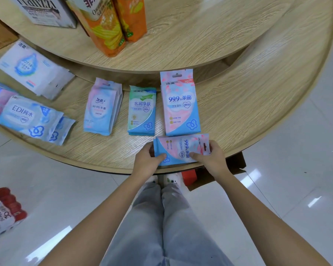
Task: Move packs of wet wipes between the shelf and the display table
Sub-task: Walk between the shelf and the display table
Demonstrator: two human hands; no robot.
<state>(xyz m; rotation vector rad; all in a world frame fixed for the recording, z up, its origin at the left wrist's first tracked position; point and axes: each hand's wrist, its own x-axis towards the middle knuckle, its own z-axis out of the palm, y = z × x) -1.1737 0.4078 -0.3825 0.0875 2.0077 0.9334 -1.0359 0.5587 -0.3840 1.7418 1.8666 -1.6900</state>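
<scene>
Pink-and-blue wipes pack [181,149] sits sideways at the near edge of the round display table [258,116]; I cannot tell whether it rests on the wood or is held just above it. The left hand [148,160] pinches its blue end, thumb on top, and the right hand [210,158] pinches the hanger end likewise. Just beyond lies a matching pack [180,106], with a green pack [141,110] beside it.

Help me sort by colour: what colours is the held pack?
The held pack is pink and blue; head view.

Both arms reach forward, left hand [148,160] and right hand [211,158] pinching one pack [178,148] by opposite ends.
</scene>
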